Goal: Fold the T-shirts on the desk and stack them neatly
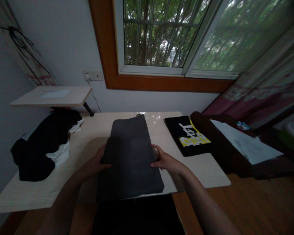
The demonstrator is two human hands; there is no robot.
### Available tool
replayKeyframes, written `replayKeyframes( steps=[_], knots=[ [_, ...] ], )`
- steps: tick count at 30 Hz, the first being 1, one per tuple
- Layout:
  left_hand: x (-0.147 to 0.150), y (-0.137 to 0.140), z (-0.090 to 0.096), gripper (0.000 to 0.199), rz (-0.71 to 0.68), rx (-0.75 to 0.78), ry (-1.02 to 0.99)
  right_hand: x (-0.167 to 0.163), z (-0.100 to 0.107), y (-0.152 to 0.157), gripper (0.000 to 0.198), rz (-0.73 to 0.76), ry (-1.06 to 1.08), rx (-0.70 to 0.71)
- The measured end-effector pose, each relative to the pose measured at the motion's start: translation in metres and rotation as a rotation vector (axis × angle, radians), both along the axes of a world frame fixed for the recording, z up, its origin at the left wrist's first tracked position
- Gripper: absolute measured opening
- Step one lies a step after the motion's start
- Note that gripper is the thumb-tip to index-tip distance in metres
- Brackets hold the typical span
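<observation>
A dark grey folded garment [131,156] lies flat as a long rectangle on the pale wooden table [85,137], its near end by the table's front edge. My left hand [100,161] grips its left side, thumb on top and the other fingers mostly hidden at the edge. On the opposite side, my right hand [163,160] holds the right edge between curled fingers and thumb. To the right rests a folded black garment [172,130] with a white and yellow print. A heap of black clothing [44,143] with white cloth [60,155] showing sits at the left.
A small raised shelf [26,97] bearing a paper stands at the back left on a dark post [88,109]. Dark brown furniture with a white sheet [245,140] adjoins the table at right. Behind are a window [161,70] and a wall socket [92,75].
</observation>
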State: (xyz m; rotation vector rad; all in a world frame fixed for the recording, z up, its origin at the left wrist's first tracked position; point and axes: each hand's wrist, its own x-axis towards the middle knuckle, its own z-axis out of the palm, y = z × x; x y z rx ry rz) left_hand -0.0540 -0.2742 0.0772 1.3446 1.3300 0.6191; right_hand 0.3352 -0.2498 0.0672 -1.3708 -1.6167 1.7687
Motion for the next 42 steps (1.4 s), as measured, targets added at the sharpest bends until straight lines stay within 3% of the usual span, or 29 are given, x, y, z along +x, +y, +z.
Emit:
replayKeyframes(
  steps=[3,5,10,14,17,22,28,35,42],
  knots=[
    [-0.006,-0.005,-0.003,0.115,-0.043,-0.047,-0.063,0.01,0.004,-0.006,0.116,0.095,-0.006,-0.08],
    [-0.009,-0.003,-0.01,0.115,0.014,-0.011,0.041,0.015,0.004,-0.006,0.113,0.099,-0.03,-0.066],
    [-0.005,0.021,-0.023,0.101,0.197,0.188,0.3,0.01,-0.014,0.009,0.073,-0.117,-0.195,0.322],
    [0.007,0.034,-0.017,0.093,0.24,0.232,0.217,-0.002,-0.031,0.025,0.043,-0.237,-0.202,0.492],
    [0.012,0.037,-0.014,0.091,0.253,0.233,0.109,-0.01,-0.036,0.031,0.035,-0.315,-0.222,0.558],
    [0.01,0.037,-0.019,0.092,0.274,0.22,-0.091,-0.021,-0.033,0.032,0.033,-0.355,-0.171,0.513],
    [0.011,0.043,-0.035,0.095,0.289,0.195,-0.097,-0.027,-0.022,0.032,0.066,-0.27,-0.164,0.489],
    [0.014,0.049,-0.046,0.091,0.531,0.253,-0.06,-0.02,-0.035,0.029,0.05,-0.321,-0.198,0.573],
    [0.016,0.04,-0.042,0.075,0.531,0.288,-0.062,-0.02,-0.037,0.024,0.049,-0.378,-0.198,0.655]
  ],
)
